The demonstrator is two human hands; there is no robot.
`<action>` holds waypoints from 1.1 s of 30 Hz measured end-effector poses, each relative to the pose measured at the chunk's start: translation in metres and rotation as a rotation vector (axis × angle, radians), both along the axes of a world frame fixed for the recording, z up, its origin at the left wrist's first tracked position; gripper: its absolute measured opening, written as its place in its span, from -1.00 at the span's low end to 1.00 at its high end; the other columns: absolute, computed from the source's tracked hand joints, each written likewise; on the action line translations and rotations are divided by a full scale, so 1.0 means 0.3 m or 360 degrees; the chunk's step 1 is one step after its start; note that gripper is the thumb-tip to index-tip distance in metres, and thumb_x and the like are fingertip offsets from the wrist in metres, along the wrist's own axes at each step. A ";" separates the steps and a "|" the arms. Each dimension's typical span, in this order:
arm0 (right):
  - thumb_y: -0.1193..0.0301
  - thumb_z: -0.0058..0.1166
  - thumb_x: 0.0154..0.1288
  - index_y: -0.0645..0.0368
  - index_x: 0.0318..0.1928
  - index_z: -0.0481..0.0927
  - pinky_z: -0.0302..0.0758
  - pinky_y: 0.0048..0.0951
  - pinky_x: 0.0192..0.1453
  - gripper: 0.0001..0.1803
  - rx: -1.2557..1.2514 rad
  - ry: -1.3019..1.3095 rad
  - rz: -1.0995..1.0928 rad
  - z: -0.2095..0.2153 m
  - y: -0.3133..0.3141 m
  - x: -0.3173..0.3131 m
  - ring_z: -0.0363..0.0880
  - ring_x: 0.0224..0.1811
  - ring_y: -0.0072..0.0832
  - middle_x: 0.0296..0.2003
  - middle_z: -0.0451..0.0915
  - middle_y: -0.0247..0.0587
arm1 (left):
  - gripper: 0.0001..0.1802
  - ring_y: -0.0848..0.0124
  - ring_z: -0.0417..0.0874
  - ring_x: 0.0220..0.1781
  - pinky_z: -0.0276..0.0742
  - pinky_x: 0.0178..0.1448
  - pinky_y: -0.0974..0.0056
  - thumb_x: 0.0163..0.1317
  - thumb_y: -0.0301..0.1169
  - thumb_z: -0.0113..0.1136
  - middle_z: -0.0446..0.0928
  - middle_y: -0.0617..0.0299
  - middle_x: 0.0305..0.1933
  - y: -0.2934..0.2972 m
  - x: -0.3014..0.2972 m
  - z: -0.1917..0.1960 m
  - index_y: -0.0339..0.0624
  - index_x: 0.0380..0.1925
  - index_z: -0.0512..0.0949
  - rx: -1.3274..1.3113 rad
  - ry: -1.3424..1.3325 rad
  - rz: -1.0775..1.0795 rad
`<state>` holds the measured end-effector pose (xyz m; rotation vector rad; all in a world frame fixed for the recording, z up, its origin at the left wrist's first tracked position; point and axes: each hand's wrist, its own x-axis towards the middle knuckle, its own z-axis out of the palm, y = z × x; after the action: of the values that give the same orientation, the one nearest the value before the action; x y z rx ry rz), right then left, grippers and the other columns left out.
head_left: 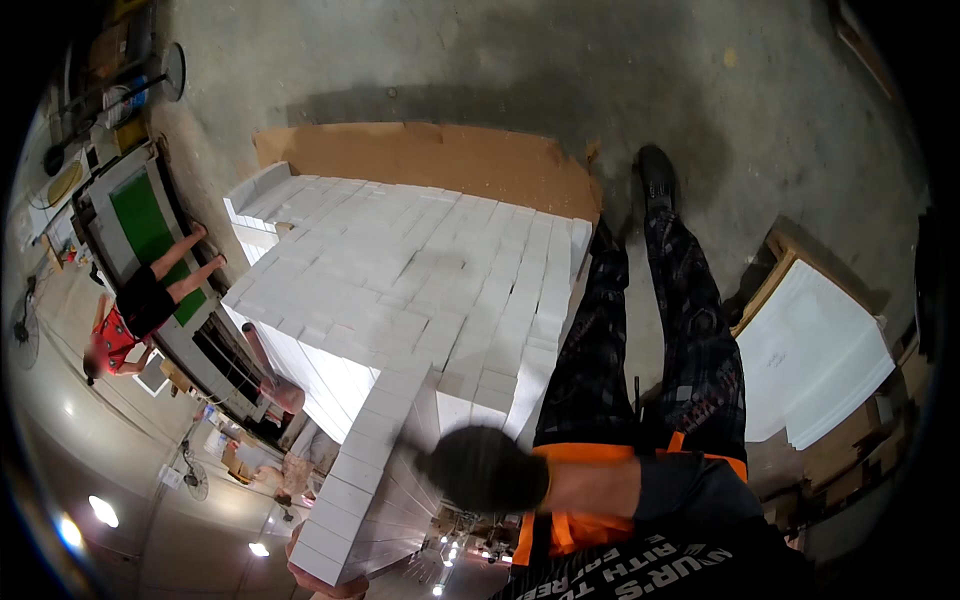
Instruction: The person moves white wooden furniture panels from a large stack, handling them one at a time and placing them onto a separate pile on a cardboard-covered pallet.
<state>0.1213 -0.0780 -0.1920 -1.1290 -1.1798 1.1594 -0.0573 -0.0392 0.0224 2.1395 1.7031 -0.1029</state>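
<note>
A row of narrow white boxes [358, 470], pressed side by side, rises at an angle at the near edge of a large pile of similar white boxes [390, 265]. My left hand [330, 584] grips the row's lower end, its bare fingers curled round the corner; the rest of that hand is hidden. My right hand [490, 470], in a black glove, is at the right side of the row, apparently touching it. Motion blurs its fingers, so their grip is unclear.
Brown cardboard [430, 160] lies under the pile's far edge on the concrete floor [520, 60]. My legs stand right of the pile. A white-topped stack [820, 350] stands farther right. At left, a person [130, 320] stands beside a machine with a green belt [150, 230].
</note>
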 end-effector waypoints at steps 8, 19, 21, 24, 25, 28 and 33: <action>0.44 -0.03 0.15 0.47 0.12 0.30 0.32 -0.38 -0.71 -0.47 -0.0155 -0.0441 0.0147 -0.212 0.033 0.013 0.38 -0.75 -0.41 -0.69 0.44 -0.24 | -0.51 0.03 0.56 -0.29 0.46 -0.25 0.08 0.09 -0.19 -0.06 0.50 -0.19 -0.27 -0.017 -0.010 0.030 -0.49 -0.20 0.43 0.0008 0.0038 -0.0016; 0.38 -0.15 0.29 0.37 0.08 0.37 0.48 -0.38 -0.55 -0.59 0.0008 -0.0046 0.0538 -0.010 -0.054 -0.076 0.50 -0.58 -0.43 -0.46 0.52 -0.14 | -0.53 -0.04 0.56 -0.30 0.48 -0.26 0.04 0.12 -0.25 -0.14 0.50 -0.25 -0.29 0.002 -0.009 0.020 -0.52 -0.18 0.40 0.0022 0.0167 -0.0210; 0.37 -0.19 0.31 0.34 0.08 0.37 0.50 -0.35 -0.52 -0.61 0.0055 -0.0080 0.0650 0.030 -0.062 -0.108 0.55 -0.52 -0.41 -0.38 0.55 -0.13 | -0.52 -0.05 0.57 -0.29 0.48 -0.25 0.03 0.14 -0.24 -0.16 0.50 -0.27 -0.28 0.000 0.023 0.009 -0.53 -0.15 0.38 0.0055 0.0197 -0.0208; 0.40 -0.08 0.11 0.23 -0.23 0.48 0.45 -0.27 -0.50 -0.78 0.0242 0.0704 0.0484 0.169 -0.093 -0.114 0.52 -0.56 -0.32 -0.53 0.50 -0.14 | -0.48 -0.05 0.57 -0.28 0.49 -0.23 0.00 0.16 -0.20 -0.18 0.50 -0.28 -0.28 -0.020 0.015 0.020 -0.52 -0.11 0.37 0.0138 0.0117 -0.0078; 0.42 -0.01 0.01 0.18 -0.39 0.53 0.42 -0.24 -0.50 -0.85 0.0298 0.1004 0.0394 0.216 -0.098 -0.108 0.50 -0.59 -0.28 -0.63 0.47 -0.14 | -0.46 -0.05 0.57 -0.27 0.50 -0.22 -0.01 0.16 -0.18 -0.18 0.49 -0.29 -0.27 -0.051 -0.035 0.022 -0.51 -0.09 0.37 0.0146 -0.0075 0.0154; 0.39 -0.02 0.08 0.23 -0.29 0.48 0.47 -0.25 -0.38 -0.80 0.0105 0.0988 0.0518 0.183 -0.097 -0.135 0.52 -0.46 -0.31 -0.52 0.48 -0.13 | -0.43 -0.05 0.57 -0.26 0.50 -0.19 -0.03 0.18 -0.13 -0.20 0.50 -0.27 -0.27 -0.028 -0.021 0.008 -0.48 -0.06 0.38 0.0127 -0.0040 0.0030; 0.30 -0.12 0.34 0.29 0.11 0.36 0.55 -0.30 -0.19 -0.58 0.0153 0.0432 0.1099 0.270 -0.041 -0.082 0.60 -0.27 -0.33 -0.25 0.55 -0.09 | -0.41 -0.05 0.58 -0.25 0.50 -0.16 -0.01 0.20 -0.12 -0.23 0.51 -0.23 -0.26 -0.006 0.033 -0.013 -0.49 -0.05 0.38 0.0095 0.0250 -0.0222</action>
<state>0.0967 -0.0903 -0.1110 -0.4618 -1.4336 1.6880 -0.0473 -0.0411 0.0185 2.3481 1.6579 -0.2693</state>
